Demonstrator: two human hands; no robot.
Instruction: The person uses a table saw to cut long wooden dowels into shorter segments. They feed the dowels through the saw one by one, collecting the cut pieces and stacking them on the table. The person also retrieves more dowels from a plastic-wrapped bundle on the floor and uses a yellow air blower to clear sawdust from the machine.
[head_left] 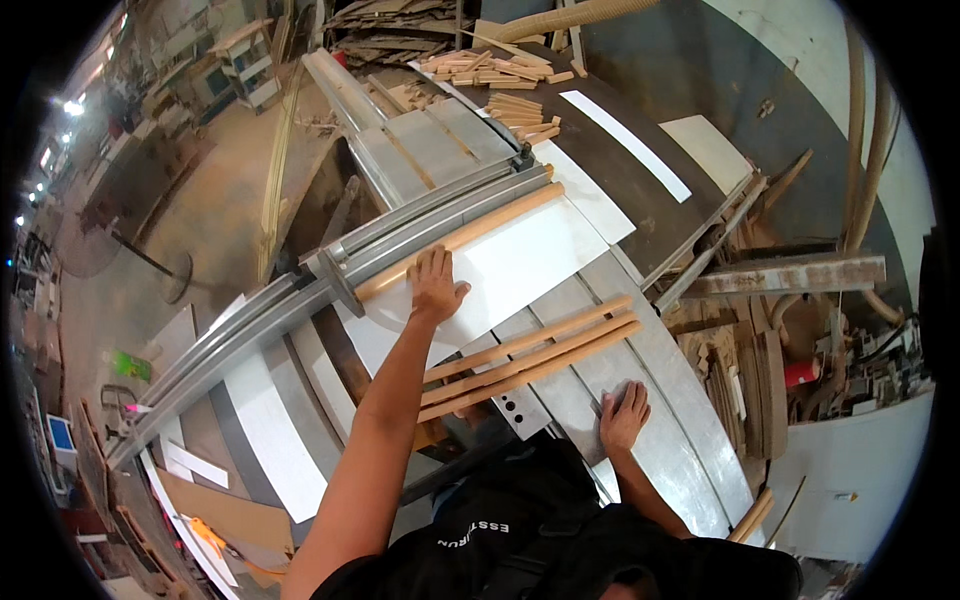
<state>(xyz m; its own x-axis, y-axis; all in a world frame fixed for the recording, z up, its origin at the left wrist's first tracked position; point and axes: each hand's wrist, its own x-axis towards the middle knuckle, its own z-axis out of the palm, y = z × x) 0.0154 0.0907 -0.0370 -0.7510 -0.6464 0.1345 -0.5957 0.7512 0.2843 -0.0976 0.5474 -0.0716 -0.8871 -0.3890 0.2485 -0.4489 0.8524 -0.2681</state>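
Note:
My left hand (435,287) lies flat, with its fingertips on a long wooden strip (505,215) and its palm over a white board (520,265). The strip runs along a grey metal fence (430,228), and a metal stop plate (340,283) stands near its left end. On the metal saw table (665,445) rests my right hand (624,415), fingers stretched out and nothing in them. Between my hands and my body, three wooden strips (545,352) lie side by side across the table.
Short wood pieces (490,68) are heaped on the dark board beyond the fence. A long white strip (625,145) lies there too. At right are a rusty metal beam (790,275) and stacked offcuts (725,385). An orange-handled tool (208,532) sits at lower left.

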